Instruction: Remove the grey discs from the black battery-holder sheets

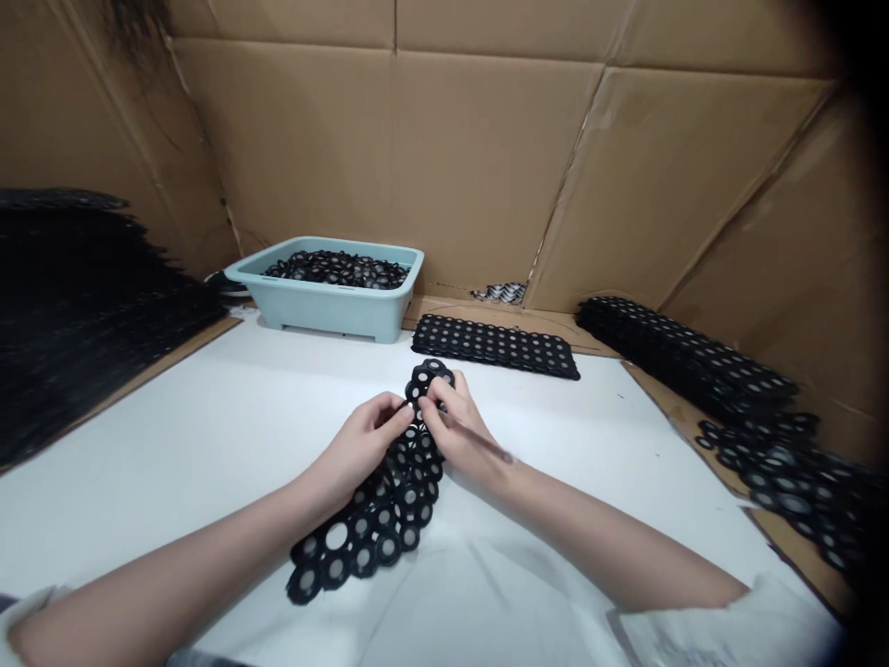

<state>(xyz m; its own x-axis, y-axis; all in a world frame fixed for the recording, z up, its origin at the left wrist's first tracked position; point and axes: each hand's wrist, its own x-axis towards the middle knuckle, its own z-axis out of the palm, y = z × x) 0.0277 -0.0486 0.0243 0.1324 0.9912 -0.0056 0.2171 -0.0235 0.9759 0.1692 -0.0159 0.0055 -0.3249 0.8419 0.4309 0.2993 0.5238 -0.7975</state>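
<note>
A sheet of linked black rings with pale round centres runs from near my body up to both hands, over the white table. My left hand pinches its left edge near the far end, thumb and fingers closed. My right hand is closed at the same far end, fingertips touching the rings. A slim stick-like tool lies in my right hand, its rear end sticking out toward the wrist. Its tip is hidden among the fingers and rings, so its exact kind does not show.
A light blue tub of black ring pieces stands at the back left. Behind my hands lies a flat ring panel. Stacked panels and loose ring strips line the right edge. A tall black pile rises at left. Cardboard walls enclose the table.
</note>
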